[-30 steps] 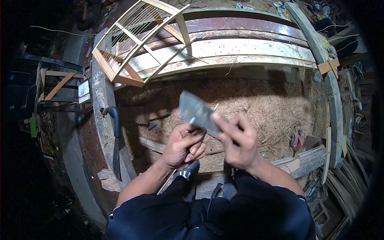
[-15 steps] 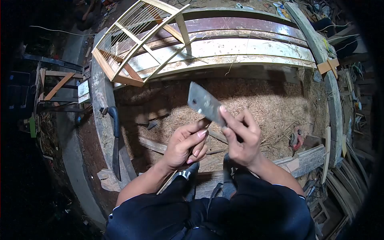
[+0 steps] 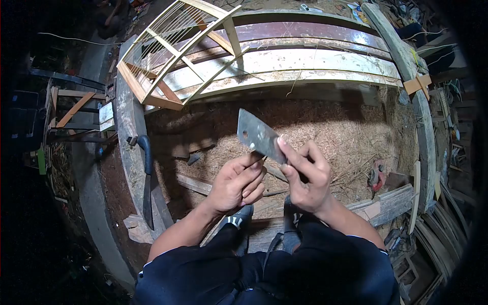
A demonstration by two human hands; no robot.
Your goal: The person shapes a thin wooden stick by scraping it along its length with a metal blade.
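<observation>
My right hand (image 3: 308, 175) pinches a flat grey metal blade (image 3: 258, 133) with a hole near its far end. The blade slants up and to the left. My left hand (image 3: 238, 184) is closed just below the blade's lower edge, thumb and forefinger pressed together close to the metal. Whatever lies between the left fingers is mostly hidden; I cannot make it out. Beyond the hands, a curved wooden frame strung with thin rods (image 3: 178, 53) leans on the bench planks (image 3: 284, 61).
On the left beam (image 3: 133, 173) lies a long dark-bladed tool with a curved handle (image 3: 146, 157). Shavings (image 3: 335, 142) cover the ground between the beams. A red tool (image 3: 376, 178) sits at the right, near a weathered board (image 3: 394, 203). Scrap wood strips (image 3: 437, 244) are stacked at lower right.
The blade's far end has dipped slightly and its face has turned a little. Both hands stay in nearly the same place.
</observation>
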